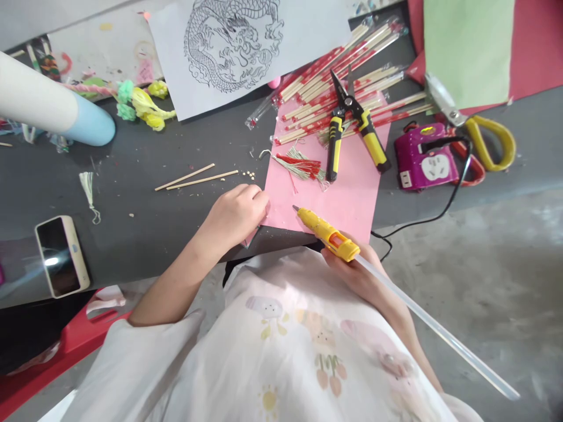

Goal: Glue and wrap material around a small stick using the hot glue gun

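My right hand (354, 266) grips a yellow hot glue gun (328, 231), its nozzle pointing up and left over a pink sheet (347, 202). A long clear glue stick (433, 325) runs out of its back end. At the sheet's left edge my left hand (240, 211) rests with curled fingers; whatever is in them is hidden. Just below it a small pink corner (251, 239) shows at the table edge. Red and pale tassels (303, 166) lie on the sheet, beside black-and-yellow cutters (347, 120) with spread handles. Two thin wooden sticks (200, 178) are left of the sheet.
Wrapped sticks (343, 82) are heaped behind the cutters. At right are a purple power block (424, 157) with a black cord and scissors (488, 138). A dragon drawing (233, 47) lies at the back; a phone (63, 256) and pale tassel (88, 190) lie at left.
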### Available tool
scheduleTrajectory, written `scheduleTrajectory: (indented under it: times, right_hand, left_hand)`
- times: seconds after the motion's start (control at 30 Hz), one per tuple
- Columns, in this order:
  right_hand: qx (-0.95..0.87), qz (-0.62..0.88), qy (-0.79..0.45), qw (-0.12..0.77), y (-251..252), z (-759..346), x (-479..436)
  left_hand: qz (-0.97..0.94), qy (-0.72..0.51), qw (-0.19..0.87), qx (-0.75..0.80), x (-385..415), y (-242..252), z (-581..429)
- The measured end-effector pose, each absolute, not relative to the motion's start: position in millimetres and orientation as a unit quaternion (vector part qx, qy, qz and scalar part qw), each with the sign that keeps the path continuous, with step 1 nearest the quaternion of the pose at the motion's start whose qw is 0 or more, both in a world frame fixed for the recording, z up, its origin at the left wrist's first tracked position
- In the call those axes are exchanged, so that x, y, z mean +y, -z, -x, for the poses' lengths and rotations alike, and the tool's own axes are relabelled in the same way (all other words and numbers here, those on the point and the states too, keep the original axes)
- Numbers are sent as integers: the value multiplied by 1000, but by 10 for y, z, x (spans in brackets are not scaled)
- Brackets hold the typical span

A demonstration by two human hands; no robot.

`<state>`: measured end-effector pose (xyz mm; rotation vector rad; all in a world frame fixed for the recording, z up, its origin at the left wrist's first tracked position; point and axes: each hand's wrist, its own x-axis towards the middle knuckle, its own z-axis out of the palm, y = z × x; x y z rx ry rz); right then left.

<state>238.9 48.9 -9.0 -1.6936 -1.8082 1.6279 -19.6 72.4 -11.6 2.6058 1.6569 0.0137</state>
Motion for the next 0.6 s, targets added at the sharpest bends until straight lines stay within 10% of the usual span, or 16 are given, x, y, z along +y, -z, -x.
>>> scheduleTrajectory:
  times: [0.6]
  right_hand:
    - [-591,594,-535,109,47,-2333,478]
  left_hand:
    - [-843,-46,78,531,748,163,206]
